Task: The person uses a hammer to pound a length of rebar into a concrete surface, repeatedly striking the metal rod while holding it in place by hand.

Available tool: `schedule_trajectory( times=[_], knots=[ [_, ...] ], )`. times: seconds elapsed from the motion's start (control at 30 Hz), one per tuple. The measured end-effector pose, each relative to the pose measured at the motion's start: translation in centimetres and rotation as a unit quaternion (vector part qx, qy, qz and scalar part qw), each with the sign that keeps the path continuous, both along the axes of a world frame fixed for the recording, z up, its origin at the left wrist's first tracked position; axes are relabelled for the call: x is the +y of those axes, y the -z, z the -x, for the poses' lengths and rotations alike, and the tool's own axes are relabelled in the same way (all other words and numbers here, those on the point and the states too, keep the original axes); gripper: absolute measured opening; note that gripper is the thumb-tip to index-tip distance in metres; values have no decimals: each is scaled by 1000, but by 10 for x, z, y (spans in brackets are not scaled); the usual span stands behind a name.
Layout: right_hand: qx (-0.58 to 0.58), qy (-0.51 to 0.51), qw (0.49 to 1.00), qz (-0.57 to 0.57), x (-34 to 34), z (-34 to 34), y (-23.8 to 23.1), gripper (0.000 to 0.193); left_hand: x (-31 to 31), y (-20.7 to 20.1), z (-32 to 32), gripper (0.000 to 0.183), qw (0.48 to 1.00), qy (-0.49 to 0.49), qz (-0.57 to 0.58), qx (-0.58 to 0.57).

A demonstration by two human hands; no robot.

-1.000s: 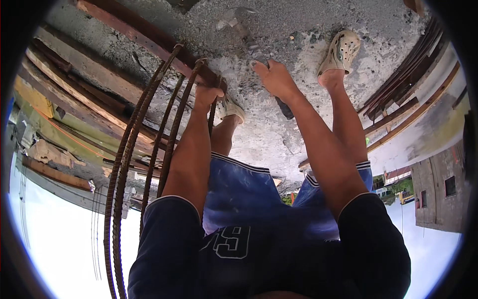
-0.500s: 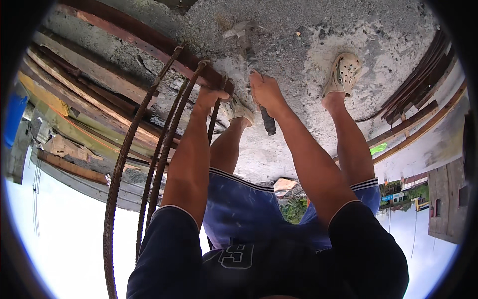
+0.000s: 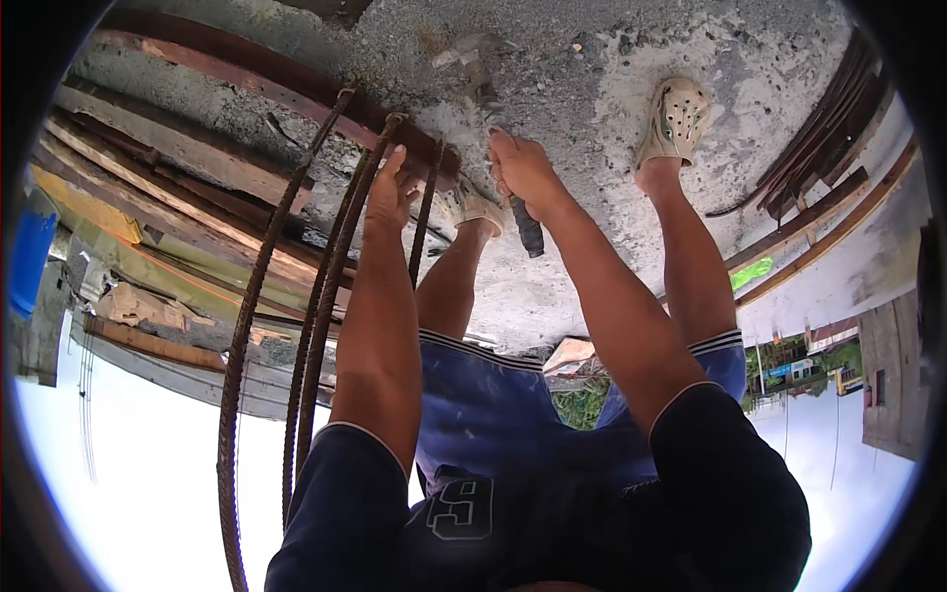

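By the closed right hand (image 3: 523, 176), a hammer (image 3: 528, 233) is gripped at upper centre, its head blurred. By the left hand (image 3: 391, 194), half open and just left of there, nothing seems held; whether the bars (image 3: 244, 331) beside it are touched cannot be told. At upper left, a beam (image 3: 266, 79) is crossed by the bars; planks (image 3: 178, 141) are laid alongside.
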State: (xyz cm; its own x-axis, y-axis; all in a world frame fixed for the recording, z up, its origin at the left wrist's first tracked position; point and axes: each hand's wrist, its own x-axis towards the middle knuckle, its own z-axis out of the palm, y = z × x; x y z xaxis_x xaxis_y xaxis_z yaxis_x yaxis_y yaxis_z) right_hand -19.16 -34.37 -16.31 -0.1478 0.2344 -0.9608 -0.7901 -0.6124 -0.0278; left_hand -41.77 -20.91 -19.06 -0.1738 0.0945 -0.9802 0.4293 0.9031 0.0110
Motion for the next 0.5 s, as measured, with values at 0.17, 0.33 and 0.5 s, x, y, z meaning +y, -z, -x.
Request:
schedule_trajectory(
  times=[0.17,0.33,0.5],
  knots=[
    [-196,239,951,23,-12,-77,-32,38,12,-6,-7,100,999,41,3,-11],
    [-48,113,983,135,3,57,-3,35,0,21,-21,103,997,55,33,-46],
    [49,82,994,62,-11,-18,-37,35,13,6,18,83,998,22,25,-47]
  ],
)
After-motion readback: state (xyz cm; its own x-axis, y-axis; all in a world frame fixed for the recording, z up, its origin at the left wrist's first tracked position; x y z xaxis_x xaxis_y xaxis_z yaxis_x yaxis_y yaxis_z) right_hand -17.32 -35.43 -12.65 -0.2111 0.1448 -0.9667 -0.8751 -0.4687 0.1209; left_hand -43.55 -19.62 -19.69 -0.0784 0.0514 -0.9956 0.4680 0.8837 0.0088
